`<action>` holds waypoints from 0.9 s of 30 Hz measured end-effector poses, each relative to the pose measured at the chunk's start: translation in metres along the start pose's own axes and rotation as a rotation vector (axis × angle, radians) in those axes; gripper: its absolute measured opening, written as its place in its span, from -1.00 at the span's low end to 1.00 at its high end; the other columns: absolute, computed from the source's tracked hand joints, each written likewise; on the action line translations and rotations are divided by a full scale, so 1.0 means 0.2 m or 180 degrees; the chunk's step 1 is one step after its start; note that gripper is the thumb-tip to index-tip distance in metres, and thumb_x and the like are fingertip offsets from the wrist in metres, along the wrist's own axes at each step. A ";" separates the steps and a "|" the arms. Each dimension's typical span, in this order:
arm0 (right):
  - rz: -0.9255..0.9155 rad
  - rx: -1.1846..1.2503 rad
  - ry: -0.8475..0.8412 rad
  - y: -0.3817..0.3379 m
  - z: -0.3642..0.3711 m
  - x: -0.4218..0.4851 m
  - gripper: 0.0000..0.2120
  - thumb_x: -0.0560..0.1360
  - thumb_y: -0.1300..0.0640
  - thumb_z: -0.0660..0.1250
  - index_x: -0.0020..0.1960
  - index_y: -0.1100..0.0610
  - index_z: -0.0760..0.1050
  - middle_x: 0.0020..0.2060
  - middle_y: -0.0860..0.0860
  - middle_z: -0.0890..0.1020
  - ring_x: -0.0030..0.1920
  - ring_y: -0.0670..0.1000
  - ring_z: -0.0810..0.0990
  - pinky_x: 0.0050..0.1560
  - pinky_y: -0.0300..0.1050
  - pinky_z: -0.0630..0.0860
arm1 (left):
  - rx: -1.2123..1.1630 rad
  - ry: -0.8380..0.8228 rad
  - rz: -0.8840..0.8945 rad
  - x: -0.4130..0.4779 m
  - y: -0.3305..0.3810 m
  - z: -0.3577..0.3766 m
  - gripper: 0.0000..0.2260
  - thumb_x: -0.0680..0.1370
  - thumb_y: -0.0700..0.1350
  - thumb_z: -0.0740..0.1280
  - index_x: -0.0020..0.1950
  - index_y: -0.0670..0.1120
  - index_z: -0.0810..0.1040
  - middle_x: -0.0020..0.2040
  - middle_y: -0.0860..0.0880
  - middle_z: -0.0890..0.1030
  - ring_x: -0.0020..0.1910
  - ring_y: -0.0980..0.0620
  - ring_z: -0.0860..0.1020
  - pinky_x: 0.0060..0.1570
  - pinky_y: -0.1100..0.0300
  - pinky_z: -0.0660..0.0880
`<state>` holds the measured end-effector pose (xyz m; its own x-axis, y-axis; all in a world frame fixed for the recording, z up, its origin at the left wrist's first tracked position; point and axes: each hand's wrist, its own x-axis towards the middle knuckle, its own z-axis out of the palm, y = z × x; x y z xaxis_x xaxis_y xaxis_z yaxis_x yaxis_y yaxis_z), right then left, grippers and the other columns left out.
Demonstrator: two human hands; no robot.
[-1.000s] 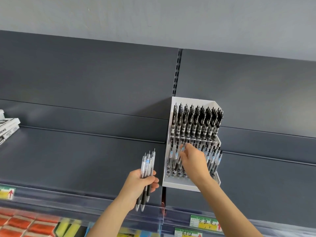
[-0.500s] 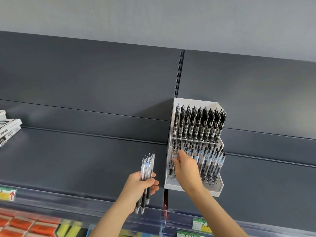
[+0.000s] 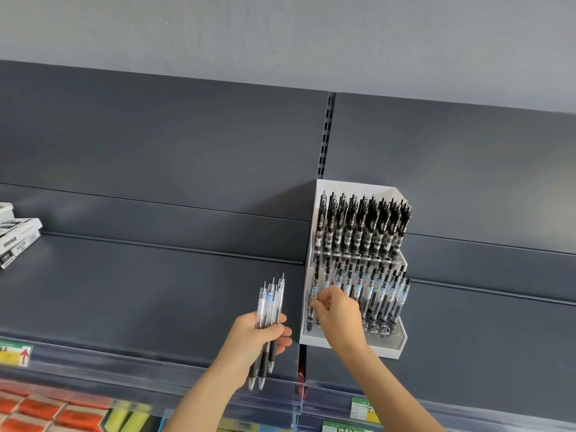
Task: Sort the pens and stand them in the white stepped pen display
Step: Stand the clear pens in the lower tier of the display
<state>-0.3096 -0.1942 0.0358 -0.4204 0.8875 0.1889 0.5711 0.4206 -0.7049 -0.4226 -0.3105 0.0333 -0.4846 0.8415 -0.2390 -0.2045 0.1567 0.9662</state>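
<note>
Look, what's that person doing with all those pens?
A person is filling a white pen stand on a grey shelf. The left hand holds a bunch of pens. The right hand seems to pinch one pen at the left end of the lower row. The top row is full.

Bright, even, soft light; shadows faint and diffuse. Pale sheen on far right panel (image 3: 498, 169). Pens (image 3: 361, 226) in display (image 3: 402, 341) sharp. Near-left labels (image 3: 15, 355) and goods (image 3: 46, 413) below smeared by motion blur. Wide-angle bowing toward edges, shelf (image 3: 140, 291) lines curved. Faint reflections on clear near rail (image 3: 187, 378).
</note>
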 end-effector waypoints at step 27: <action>0.0060 0.1010 -0.0509 -0.09 -0.14 -0.05 -0.86 0.51 0.22 0.30 -0.21 0.22 0.53 -0.40 0.04 0.57 -0.39 -0.04 0.47 -0.32 -0.24 0.41 | -0.0112 -0.0105 -0.0086 -0.03 0.02 0.07 -0.89 0.48 -0.35 0.35 -0.03 -0.22 0.60 -0.18 -0.18 0.67 -0.21 -0.06 0.66 -0.19 0.15 0.59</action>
<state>-0.2954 -0.2056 0.0664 -0.5313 0.8432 0.0822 0.3428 0.3027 -0.8893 -0.4096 -0.3073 0.0405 -0.4502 0.8539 -0.2612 -0.2473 0.1619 0.9553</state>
